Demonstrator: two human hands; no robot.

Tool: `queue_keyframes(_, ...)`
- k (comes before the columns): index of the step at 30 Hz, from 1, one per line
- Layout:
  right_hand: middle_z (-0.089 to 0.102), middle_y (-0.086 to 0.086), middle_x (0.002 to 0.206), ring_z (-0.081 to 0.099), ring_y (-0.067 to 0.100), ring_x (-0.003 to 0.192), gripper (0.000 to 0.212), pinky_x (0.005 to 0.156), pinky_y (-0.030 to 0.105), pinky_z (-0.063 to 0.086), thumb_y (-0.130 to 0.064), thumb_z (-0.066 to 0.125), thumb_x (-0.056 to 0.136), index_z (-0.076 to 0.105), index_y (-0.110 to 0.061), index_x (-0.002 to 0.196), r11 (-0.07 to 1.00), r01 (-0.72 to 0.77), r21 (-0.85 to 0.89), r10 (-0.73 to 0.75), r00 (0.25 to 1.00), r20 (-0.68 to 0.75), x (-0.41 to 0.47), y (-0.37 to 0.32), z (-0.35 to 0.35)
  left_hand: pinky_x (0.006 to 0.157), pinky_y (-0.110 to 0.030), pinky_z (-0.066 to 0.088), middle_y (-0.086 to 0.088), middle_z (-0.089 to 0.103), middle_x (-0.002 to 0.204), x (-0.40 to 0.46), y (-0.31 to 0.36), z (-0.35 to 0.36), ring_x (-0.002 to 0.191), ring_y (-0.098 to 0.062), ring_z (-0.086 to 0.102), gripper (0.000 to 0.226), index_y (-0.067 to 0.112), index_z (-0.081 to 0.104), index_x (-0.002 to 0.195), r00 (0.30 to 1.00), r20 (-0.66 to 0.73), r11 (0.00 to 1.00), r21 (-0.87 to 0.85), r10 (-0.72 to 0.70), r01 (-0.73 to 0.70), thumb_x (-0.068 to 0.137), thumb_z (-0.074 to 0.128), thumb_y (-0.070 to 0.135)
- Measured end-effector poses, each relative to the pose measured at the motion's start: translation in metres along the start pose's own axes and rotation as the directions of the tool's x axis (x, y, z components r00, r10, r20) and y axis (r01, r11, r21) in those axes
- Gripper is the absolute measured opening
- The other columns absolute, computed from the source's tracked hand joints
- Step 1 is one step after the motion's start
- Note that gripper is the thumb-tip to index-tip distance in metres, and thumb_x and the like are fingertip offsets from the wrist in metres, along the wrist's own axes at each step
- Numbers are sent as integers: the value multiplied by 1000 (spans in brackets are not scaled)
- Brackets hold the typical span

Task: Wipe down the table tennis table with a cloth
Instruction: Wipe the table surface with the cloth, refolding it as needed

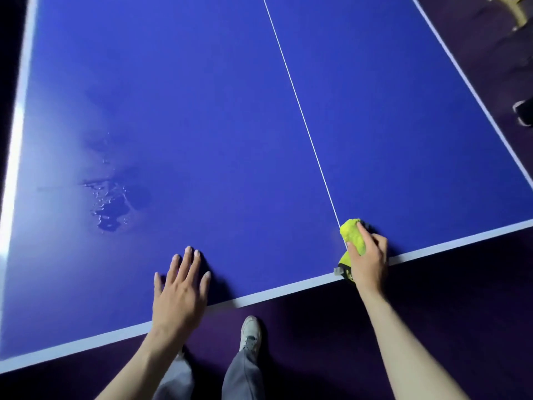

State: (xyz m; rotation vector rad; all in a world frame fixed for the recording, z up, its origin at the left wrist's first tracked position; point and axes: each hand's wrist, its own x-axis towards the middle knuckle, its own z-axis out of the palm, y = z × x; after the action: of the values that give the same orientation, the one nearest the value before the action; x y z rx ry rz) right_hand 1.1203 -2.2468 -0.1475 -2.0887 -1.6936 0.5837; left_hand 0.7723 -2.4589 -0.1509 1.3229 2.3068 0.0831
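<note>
A blue table tennis table (219, 116) with white edge lines and a white centre line fills the view. My right hand (370, 256) grips a bunched yellow-green cloth (352, 232) at the near edge, where the centre line ends. Part of the cloth hangs over the edge below my palm. My left hand (180, 287) lies flat on the table near the front edge, fingers spread. A wet patch with droplets (114, 203) sits on the left half of the table, well away from the cloth.
The floor around the table is dark purple. My grey trouser legs and a white shoe (250, 332) show below the near edge. Another shoe (522, 112) is on the floor beyond the right edge, and gold chair legs (503, 4) stand at top right.
</note>
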Motion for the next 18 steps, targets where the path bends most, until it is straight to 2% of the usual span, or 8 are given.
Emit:
queue_keyframes(4,52,7,123,54,39,108,57,95,50,48,-16,81,84,67,-32,137,976,137,-168,-158,980,-118,18,28,19,118,-60,22,9,17,169,-2,0,13,156,-21,18,67,28,24,161,1000,-22,999,24,-20,21,99,16,52)
queue_keyframes(9,52,8,125,49,36,102,48,91,49,45,-43,75,92,65,-31,136,968,121,-218,-163,969,-186,7,27,35,121,-58,20,6,17,170,0,7,16,156,-25,17,69,25,23,162,999,-22,999,-19,-31,31,98,19,50)
queue_keyframes(15,53,9,128,50,38,102,37,87,51,44,-38,70,96,64,-30,132,957,109,-269,-158,973,-168,-46,-9,68,123,-50,18,9,14,169,1,-4,7,157,-22,14,71,26,21,162,998,37,988,-142,59,-53,98,13,57)
queue_keyframes(16,54,9,128,50,38,101,37,87,51,44,-36,71,96,64,-29,131,954,114,-278,-165,972,-168,-60,-19,76,124,-47,17,9,18,169,2,-10,2,156,-19,16,69,26,21,162,995,39,981,-176,89,-81,100,16,56)
queue_keyframes(18,55,9,127,51,38,101,36,87,50,43,-35,71,96,65,-28,130,953,125,-277,-177,969,-172,-85,-42,94,123,-39,23,5,37,162,1,-27,-13,150,-17,32,58,24,30,159,993,-7,960,-253,122,-119,106,33,44)
